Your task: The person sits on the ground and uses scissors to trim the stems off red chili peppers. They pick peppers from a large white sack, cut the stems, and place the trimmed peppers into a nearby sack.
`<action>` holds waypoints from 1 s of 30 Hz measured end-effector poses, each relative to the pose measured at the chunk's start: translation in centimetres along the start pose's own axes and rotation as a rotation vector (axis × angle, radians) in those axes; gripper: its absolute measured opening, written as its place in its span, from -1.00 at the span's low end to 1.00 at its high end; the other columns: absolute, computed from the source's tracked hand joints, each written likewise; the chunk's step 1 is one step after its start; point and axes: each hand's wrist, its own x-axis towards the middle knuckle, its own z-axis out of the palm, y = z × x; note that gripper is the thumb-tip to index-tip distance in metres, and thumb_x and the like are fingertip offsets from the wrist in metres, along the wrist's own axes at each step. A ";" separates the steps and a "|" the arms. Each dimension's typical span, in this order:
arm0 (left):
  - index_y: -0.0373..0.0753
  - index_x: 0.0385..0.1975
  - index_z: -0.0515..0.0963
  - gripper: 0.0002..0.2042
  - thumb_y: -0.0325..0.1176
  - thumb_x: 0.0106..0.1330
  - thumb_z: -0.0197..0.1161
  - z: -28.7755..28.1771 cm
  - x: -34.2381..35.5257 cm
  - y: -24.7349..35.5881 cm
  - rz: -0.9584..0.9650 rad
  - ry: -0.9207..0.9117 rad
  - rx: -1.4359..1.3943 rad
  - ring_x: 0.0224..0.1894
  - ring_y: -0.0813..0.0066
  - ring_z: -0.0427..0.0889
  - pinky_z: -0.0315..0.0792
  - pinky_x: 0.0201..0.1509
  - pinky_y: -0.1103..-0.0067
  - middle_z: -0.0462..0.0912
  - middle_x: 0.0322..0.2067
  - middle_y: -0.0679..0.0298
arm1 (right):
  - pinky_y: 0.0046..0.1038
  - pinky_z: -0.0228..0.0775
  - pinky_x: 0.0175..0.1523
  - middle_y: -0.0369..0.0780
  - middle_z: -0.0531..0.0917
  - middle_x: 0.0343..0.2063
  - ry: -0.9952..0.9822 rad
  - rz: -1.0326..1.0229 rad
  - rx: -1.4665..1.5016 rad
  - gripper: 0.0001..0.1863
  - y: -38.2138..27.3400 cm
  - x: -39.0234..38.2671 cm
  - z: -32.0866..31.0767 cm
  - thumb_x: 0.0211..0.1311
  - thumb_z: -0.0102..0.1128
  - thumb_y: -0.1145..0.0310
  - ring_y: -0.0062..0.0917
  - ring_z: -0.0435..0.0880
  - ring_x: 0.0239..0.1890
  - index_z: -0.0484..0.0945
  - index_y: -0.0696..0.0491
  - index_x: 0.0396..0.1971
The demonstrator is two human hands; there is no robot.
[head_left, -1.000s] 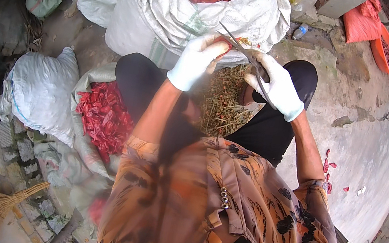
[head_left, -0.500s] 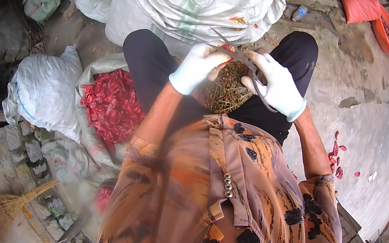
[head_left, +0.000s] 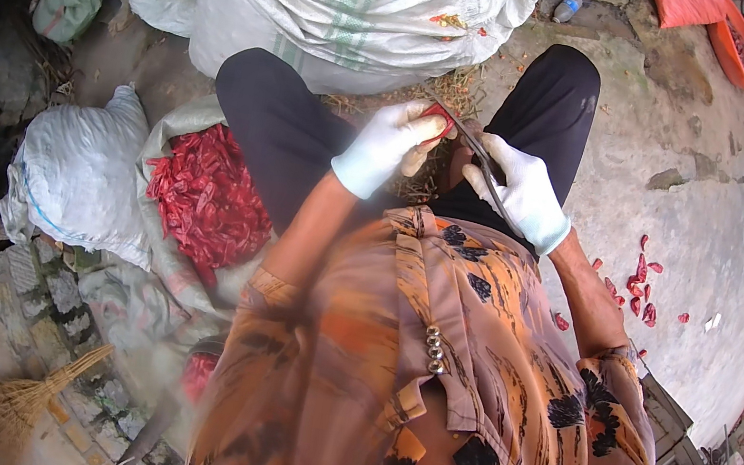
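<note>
Both my hands wear white gloves and meet between my knees. My left hand is closed on a dried red chili, pinched at the fingertips. My right hand wraps round the handles of dark metal scissors. The scissor blades reach up and left and look closed, touching or passing just beside the chili. On the ground beneath my hands lies a litter of cut stems, partly hidden by them.
At my left stands an open sack of dried red chilies beside a tied white sack. A large white sack lies ahead. Loose chilies are scattered at right. A straw broom lies lower left; an orange basin stands far right.
The scissor blades were spread apart and have come together by the chili. Both hands have moved slightly down, and the whole view has shifted a little.
</note>
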 end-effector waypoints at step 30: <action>-0.16 0.16 0.40 -0.40 -0.11 0.09 0.30 -15.3 15.6 18.9 0.600 0.976 1.516 0.14 0.01 0.39 0.30 0.21 0.30 0.38 0.18 0.06 | -0.18 0.45 -0.31 -0.08 0.65 -0.49 0.012 -0.317 -0.742 -0.59 8.2 32.4 -2.7 0.16 0.15 0.10 -0.18 0.66 -0.43 0.48 -0.07 -0.01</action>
